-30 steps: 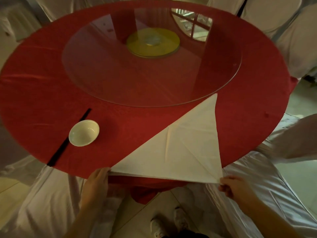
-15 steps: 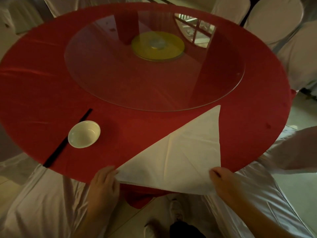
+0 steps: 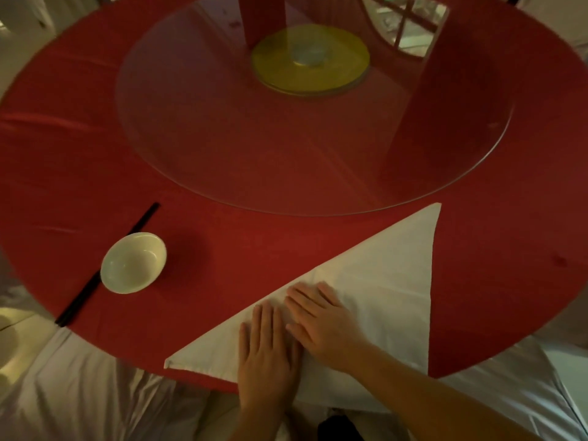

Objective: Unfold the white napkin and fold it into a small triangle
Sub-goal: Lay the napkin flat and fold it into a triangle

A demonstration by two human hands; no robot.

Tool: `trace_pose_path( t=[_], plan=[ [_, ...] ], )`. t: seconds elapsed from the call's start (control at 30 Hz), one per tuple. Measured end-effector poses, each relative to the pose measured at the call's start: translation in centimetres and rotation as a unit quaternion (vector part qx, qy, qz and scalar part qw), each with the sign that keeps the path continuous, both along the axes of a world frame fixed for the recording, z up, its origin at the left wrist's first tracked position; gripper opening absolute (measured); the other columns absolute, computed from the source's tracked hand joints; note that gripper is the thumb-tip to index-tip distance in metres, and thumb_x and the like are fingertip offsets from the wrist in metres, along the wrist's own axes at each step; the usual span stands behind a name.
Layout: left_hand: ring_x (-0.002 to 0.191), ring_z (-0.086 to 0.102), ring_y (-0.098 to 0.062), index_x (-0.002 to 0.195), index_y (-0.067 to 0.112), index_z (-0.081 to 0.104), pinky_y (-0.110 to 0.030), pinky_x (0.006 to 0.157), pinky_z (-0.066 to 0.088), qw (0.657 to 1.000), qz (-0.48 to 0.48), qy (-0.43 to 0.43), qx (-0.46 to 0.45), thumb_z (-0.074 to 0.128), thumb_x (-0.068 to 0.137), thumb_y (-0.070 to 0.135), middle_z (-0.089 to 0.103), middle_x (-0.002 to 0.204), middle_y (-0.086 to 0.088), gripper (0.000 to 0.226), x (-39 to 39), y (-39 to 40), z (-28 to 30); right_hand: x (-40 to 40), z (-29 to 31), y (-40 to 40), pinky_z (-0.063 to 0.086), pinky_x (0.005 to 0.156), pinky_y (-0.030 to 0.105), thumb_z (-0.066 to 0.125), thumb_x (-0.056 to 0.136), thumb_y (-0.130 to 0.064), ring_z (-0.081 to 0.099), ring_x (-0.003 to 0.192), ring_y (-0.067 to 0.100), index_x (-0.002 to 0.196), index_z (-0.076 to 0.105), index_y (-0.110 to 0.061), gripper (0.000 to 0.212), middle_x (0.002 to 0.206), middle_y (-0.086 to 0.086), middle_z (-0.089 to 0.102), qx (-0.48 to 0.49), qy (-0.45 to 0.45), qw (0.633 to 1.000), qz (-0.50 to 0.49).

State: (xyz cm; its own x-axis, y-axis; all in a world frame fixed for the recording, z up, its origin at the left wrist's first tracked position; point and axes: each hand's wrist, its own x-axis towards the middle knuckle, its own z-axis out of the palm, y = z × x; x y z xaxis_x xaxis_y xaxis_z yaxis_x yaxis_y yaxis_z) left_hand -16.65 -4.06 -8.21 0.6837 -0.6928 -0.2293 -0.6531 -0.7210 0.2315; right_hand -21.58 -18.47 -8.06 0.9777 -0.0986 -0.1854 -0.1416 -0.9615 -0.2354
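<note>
Both hands now lie flat, side by side, on the white napkin (image 3: 375, 281); the left hand (image 3: 269, 351) and right hand (image 3: 321, 323) gripped its near corners a second ago.

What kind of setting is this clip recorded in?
Probably a restaurant banquet room: a round table in a red tablecloth with a glass turntable, a bowl beside black chopsticks, and a white napkin.

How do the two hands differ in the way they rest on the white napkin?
The left hand points straight away from the person, while the right hand angles across toward the left. The left hand sits nearer the table's edge; the right hand reaches further up the white napkin. Both lie flat, palms down, fingers extended, side by side on the cloth.
</note>
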Motion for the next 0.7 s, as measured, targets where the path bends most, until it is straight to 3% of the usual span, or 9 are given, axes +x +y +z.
trace_pose_path(
  t=[0.03,0.13,0.17,0.23,0.37,0.43,0.57,0.7],
  plan=[
    [0.142,0.017,-0.03,0.145,0.012,0.026,-0.042,0.113,-0.001,1.0,0.01,0.01,0.009,0.005,0.095,0.055,0.021,0.154,-0.011,0.07,0.1,-0.1,-0.1,-0.2,-0.3,-0.7,0.008,0.117,0.05,0.011,0.101,-0.051,0.016,0.146,0.02,0.146,0.032,-0.017,0.061,0.156,0.003,0.031,-0.003,0.003,1.0,0.005],
    [0.141,-0.024,-0.017,0.146,0.024,-0.014,-0.04,0.116,-0.014,0.998,0.065,0.005,0.024,-0.01,0.084,0.068,-0.022,0.154,0.003,0.075,0.0,0.4,-1.3,-0.4,-0.7,-3.4,0.013,0.115,0.05,0.015,0.099,-0.055,0.02,0.145,0.022,0.147,0.03,-0.015,0.064,0.155,0.004,0.032,-0.019,0.002,1.0,-0.005],
    [0.139,-0.028,-0.016,0.145,0.026,-0.017,-0.04,0.115,-0.014,0.996,0.084,0.008,0.034,-0.011,0.083,0.069,-0.024,0.153,0.004,0.076,0.1,0.7,-1.4,-0.4,-0.7,-4.6,0.014,0.116,0.049,0.014,0.099,-0.057,0.019,0.145,0.023,0.147,0.027,-0.015,0.065,0.155,0.004,0.031,-0.018,0.007,1.0,-0.017],
    [0.142,-0.02,-0.019,0.147,0.024,-0.009,-0.043,0.116,-0.008,0.993,0.105,-0.002,0.055,-0.01,0.084,0.067,-0.016,0.156,0.002,0.076,0.5,1.4,-1.1,-0.4,-0.6,-7.3,0.013,0.116,0.047,0.011,0.098,-0.059,0.017,0.146,0.022,0.149,0.022,-0.015,0.068,0.157,0.004,0.027,-0.023,0.011,0.999,-0.031],
    [0.14,0.02,-0.032,0.145,0.013,0.028,-0.055,0.113,0.019,0.986,0.159,-0.006,0.051,-0.005,0.088,0.064,0.025,0.152,-0.012,0.083,1.4,2.7,-0.2,-0.9,-0.7,-13.7,0.007,0.118,0.044,0.006,0.097,-0.061,0.008,0.147,0.02,0.149,0.011,-0.015,0.07,0.159,0.004,0.018,-0.054,0.008,0.997,-0.054],
    [0.134,0.033,-0.038,0.14,0.006,0.037,-0.061,0.107,0.027,0.983,0.174,-0.009,0.05,-0.002,0.089,0.065,0.037,0.146,-0.019,0.087,1.8,3.3,-0.2,-1.2,-0.9,-16.9,0.002,0.118,0.043,0.003,0.096,-0.061,0.005,0.147,0.018,0.148,0.008,-0.014,0.071,0.159,0.004,0.016,-0.066,0.007,0.994,-0.083],
    [0.132,0.035,-0.045,0.137,-0.003,0.042,-0.064,0.106,0.026,0.969,0.239,-0.015,0.053,0.002,0.077,0.081,0.038,0.143,-0.028,0.11,2.3,3.5,-0.2,-1.8,-0.8,-22.7,0.009,0.118,0.045,0.001,0.093,-0.063,0.016,0.146,0.023,0.148,0.022,-0.007,0.081,0.157,0.011,0.024,-0.098,0.015,0.985,-0.14],
    [0.133,0.028,-0.052,0.137,-0.011,0.036,-0.064,0.109,0.016,0.952,0.305,-0.001,0.02,0.007,0.063,0.094,0.031,0.144,-0.036,0.131,2.3,3.4,0.6,-1.9,-1.4,-27.1,0.004,0.117,0.046,0.002,0.088,-0.071,0.01,0.147,0.024,0.149,0.016,-0.005,0.091,0.159,0.014,0.018,-0.114,0.005,0.97,-0.214]
  ],
)
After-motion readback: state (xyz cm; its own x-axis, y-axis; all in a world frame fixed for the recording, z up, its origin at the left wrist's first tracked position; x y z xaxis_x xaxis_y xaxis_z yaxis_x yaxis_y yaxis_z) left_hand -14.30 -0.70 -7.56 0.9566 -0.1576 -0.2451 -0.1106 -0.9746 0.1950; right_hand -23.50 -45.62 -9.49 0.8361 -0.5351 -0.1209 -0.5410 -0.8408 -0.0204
